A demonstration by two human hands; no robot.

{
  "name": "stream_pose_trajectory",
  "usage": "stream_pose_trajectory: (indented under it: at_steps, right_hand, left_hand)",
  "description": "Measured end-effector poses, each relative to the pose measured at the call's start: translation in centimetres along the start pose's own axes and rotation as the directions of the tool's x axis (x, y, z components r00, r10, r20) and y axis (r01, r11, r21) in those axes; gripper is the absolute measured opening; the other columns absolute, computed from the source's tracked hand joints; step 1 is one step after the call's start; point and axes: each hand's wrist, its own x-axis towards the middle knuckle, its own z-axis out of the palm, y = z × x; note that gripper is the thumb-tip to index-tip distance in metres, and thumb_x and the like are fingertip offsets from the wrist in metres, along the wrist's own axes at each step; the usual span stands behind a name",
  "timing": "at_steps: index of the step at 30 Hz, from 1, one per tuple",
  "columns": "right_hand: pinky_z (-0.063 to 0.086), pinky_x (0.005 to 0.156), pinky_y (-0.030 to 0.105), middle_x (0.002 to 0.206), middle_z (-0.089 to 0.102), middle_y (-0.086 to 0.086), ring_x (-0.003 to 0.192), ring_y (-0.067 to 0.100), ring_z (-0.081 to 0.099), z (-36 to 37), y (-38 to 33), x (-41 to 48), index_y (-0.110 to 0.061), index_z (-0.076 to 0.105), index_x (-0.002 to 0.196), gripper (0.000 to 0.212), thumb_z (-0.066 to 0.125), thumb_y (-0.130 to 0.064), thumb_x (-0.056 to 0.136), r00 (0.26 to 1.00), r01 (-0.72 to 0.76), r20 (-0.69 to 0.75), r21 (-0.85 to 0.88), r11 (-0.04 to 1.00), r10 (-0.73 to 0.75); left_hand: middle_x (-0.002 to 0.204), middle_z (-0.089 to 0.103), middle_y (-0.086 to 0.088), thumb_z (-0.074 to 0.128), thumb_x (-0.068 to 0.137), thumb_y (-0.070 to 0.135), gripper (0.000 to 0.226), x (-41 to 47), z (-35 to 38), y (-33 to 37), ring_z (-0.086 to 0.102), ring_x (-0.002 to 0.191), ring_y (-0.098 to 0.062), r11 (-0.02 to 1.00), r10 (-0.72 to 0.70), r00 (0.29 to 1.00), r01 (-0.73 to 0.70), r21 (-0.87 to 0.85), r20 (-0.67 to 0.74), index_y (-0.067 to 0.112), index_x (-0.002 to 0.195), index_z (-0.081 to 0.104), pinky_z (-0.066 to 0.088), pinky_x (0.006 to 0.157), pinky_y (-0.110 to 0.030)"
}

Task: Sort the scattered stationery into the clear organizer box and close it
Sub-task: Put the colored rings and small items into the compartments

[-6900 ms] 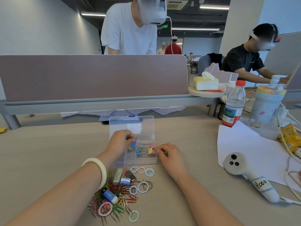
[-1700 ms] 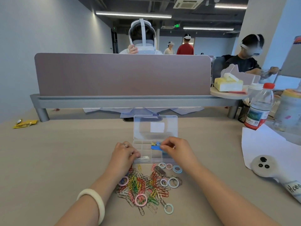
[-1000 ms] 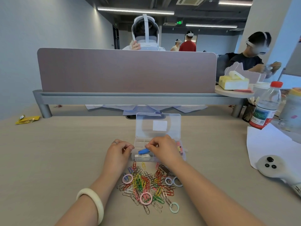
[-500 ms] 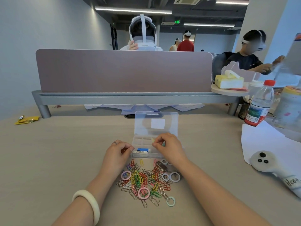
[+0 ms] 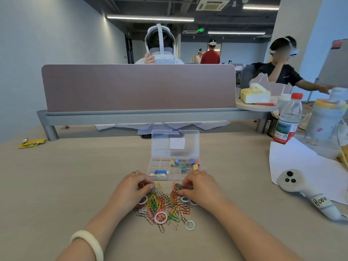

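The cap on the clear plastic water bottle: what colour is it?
Red; the cap on the clear plastic water bottle shows best in the head view.

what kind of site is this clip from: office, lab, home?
Most likely an open-plan office, perhaps used for data recording: a long desk split by a partition screen, ceiling strip lights and an air-conditioning cassette overhead, and several other people wearing headsets.

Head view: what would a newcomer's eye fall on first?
The bright paper clips heaped on the desk, with the left hand and right hand curled into the heap's far edge, the right pinching a dark clip. Behind them stands the open clear box, holding binder clips and an eraser.
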Motion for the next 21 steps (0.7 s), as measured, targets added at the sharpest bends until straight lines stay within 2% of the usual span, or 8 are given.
stream_pose_trajectory:
  at_steps: [7,12,17,21]
  right_hand:
    - [0.048,0.079,0.033,0.097,0.066,-0.005,0.085,0.013,0.057,-0.1,0.2,0.3,-0.022,0.066,0.088,0.018,0.061,-0.038,0.082,1.000,-0.020,0.001,0.048,0.999,0.020]
    - [0.046,0.077,0.028,0.099,0.067,-0.007,0.091,0.011,0.057,-0.4,0.6,0.2,-0.025,0.064,0.089,0.010,0.063,-0.032,0.081,1.000,-0.012,-0.008,0.086,0.996,0.012]
    - [0.048,0.081,0.033,0.103,0.065,-0.005,0.095,0.014,0.056,-0.3,0.6,0.4,-0.024,0.065,0.096,0.023,0.069,-0.036,0.076,0.999,0.018,0.041,0.047,0.999,-0.020]
    - [0.047,0.082,0.033,0.104,0.065,-0.002,0.096,0.015,0.056,-0.4,0.6,0.5,-0.022,0.066,0.095,0.022,0.067,-0.035,0.078,0.997,0.055,0.045,0.054,0.997,-0.058]
  left_hand:
    - [0.085,0.056,0.010,0.063,0.081,0.020,0.008,0.8,0.5,0.2,0.052,0.080,-0.007,0.998,0.046,0.995,-0.043,0.034,-0.092,0.027,0.082,0.066,0.035,0.064,-0.012]
    - [0.100,0.055,0.003,0.065,0.080,0.020,0.021,1.9,1.0,-0.3,0.042,0.096,-0.014,0.990,0.056,0.982,-0.032,0.137,-0.180,0.018,0.101,0.067,0.032,0.080,-0.023]
    - [0.107,0.061,0.000,0.062,0.082,0.020,0.024,2.4,1.5,-1.1,0.047,0.099,-0.016,0.979,0.075,0.992,-0.053,0.196,-0.105,0.018,0.106,0.065,0.035,0.081,-0.022]
    - [0.103,0.065,-0.002,0.061,0.083,0.018,0.022,2.6,1.7,-1.4,0.051,0.096,-0.019,0.980,0.084,0.992,-0.065,0.186,-0.099,0.016,0.104,0.067,0.035,0.078,-0.022]
